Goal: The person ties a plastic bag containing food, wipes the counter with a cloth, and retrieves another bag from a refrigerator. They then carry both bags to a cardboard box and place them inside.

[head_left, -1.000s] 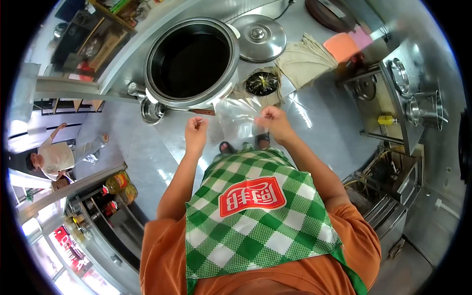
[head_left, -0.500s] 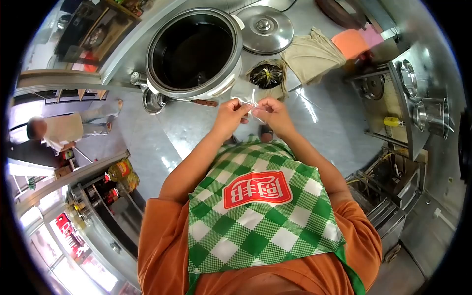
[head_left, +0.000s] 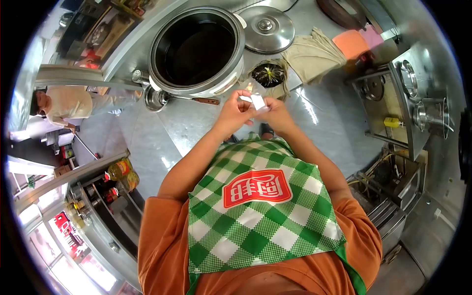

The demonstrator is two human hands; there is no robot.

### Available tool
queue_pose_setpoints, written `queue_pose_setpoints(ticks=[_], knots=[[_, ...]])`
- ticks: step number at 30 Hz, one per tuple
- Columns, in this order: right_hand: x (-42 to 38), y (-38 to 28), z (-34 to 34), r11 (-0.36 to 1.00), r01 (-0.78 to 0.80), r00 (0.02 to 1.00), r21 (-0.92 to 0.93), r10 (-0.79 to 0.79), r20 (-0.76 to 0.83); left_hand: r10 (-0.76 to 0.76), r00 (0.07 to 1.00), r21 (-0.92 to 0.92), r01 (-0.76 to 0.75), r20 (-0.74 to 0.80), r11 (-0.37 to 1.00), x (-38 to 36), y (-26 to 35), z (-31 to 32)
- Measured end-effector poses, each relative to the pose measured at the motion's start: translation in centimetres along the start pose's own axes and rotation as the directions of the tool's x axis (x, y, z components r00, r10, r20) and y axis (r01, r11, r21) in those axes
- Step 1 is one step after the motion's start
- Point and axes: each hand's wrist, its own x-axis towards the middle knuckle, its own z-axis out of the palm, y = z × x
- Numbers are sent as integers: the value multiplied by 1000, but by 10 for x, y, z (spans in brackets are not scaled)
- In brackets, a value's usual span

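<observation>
folded plastic bag [head_left: 256, 102]: one, pinched small between both hands, held above the steel counter [head_left: 196, 129] in front of the pot
left hand [head_left: 233, 112]: fingers clenched on the bag
right hand [head_left: 274, 112]: fingers grasping its other end
progress: bag looks folded compact (still in hand, not set down)
big pot [head_left: 196, 49]: one, open
lid [head_left: 266, 28]: one
ladle [head_left: 169, 99]: one
cloth [head_left: 312, 54]: one

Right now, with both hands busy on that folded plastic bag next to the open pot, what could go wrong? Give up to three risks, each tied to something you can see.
1. Both hands, left hand and right hand, work the bag close to the uncovered pot; its lid lies aside, so a slipped bag might land inside.
2. The ladle handle points toward the hands and could be knocked.
3. The floor looks glossy, possibly slippery.
</observation>
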Motion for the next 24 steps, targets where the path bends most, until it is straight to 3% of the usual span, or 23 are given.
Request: queue_pose_setpoints(ticks=[5,8,11,14,15,17,21,23,24], knots=[[-11,-12,-5,979,-144,989,142,146,-2,27,999,-63,-30,-37,998,8,-12,-16],[-6,5,-11,969,63,976,241,-9,-219,278,952,433,-200,-126,879,12,-33,-32],[1,13,-31,965,223,922,134,-165,-350,401,902,734,-162,-161,659,7,-33,-41],[-6,-17,-38,979,166,870,-119,-202,-451,475,877,891,-151,-80,428,11,-50,-65],[-4,-16,-38,964,236,864,-119,-264,-429,484,872,889,-162,-74,428,11,-51,-64],[-1,-11,-36,972,220,878,-84,-235,-417,503,862,886,-185,-61,425,10,-52,-64],[-1,-18,-25,950,208,928,-234,-268,-260,712,691,856,-436,121,278,-10,-6,-14],[1,-22,-20,937,263,938,-230,-304,-166,701,656,818,-546,281,183,-7,8,-7],[3,-25,-18,929,293,939,-226,-324,-115,645,710,830,-518,282,208,3,4,-13]])
